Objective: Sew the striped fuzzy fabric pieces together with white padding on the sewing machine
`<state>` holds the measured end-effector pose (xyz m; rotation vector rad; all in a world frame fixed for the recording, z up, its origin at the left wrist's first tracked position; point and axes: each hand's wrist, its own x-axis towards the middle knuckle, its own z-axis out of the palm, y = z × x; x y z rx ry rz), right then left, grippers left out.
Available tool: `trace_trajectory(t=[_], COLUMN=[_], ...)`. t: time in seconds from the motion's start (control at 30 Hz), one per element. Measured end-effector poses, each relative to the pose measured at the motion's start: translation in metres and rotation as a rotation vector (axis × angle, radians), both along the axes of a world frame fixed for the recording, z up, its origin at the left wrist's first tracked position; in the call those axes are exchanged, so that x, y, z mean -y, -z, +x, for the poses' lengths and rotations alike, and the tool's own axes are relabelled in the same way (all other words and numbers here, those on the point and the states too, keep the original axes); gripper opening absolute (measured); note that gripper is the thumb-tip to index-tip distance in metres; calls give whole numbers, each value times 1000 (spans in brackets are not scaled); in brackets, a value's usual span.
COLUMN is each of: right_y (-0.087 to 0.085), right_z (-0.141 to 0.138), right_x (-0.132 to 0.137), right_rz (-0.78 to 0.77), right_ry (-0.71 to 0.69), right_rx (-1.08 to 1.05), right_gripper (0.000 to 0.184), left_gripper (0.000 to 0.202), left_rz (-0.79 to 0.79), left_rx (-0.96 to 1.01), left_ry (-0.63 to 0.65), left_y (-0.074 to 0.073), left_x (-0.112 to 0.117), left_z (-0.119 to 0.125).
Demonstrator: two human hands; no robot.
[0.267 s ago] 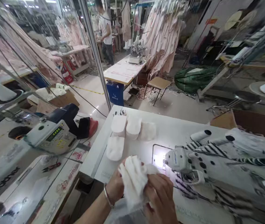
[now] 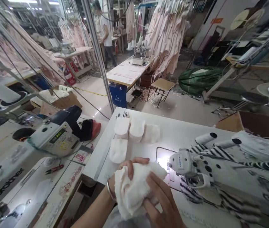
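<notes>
A bunched piece of white fluffy fabric (image 2: pixel 136 186) is between my two hands, in front of the table's near edge. My left hand (image 2: pixel 128 167), with a bracelet at the wrist, grips its far left side, fingers curled over the top. My right hand (image 2: pixel 161 199) holds the right side, fingers pressed into the pile. Beyond my hands, small stacks of cut white fluffy pieces (image 2: pixel 119 150) with rounded ends lie on the white table (image 2: pixel 172 126). Right of my hands stands a sewing machine (image 2: pixel 181 161) with its lamp lit; striped fabric (image 2: pixel 234 196) lies around it.
At left is another sewing machine (image 2: pixel 58 139) with a lit display, and red-handled snips (image 2: pixel 55 169) on its bed. White thread cones (image 2: pixel 205 138) lie behind the right machine. A metal pole (image 2: pixel 98 57) rises past the table's far corner. A person (image 2: pixel 106 34) stands farther back.
The white fabric has been turned and spread out, now showing a broader fluffy face toward the right. My left fingers have come over its top edge; my right hand has shifted slightly right.
</notes>
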<state>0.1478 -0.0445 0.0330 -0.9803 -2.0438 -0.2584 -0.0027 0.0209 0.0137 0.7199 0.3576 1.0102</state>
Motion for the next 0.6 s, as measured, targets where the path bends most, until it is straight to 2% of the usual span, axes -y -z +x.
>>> trace_trajectory(t=[0.13,0.3,0.43,0.5,0.6], right_y=[0,5,0,-6,-13], right_z=[7,11,6,4,5], right_x=[0,2,-2,-5,-7], right_rz=[-76,1,-97,-194,-278], right_ry=[-21,-63,28,30,-71], right_rx=[20,9,-15,-18,-12], right_gripper=[18,36,49,44,34], left_gripper=[49,46,39,37,41], left_rz=[81,140,143,130,100], left_rx=[39,50,34,1,-54], left_ry=[66,25,2,-7,-44], left_y=[-9,-6,-6,-6,1], left_x=[-6,-8,-8,-8,-10], left_z=[-5,-4,-3,-5,-8])
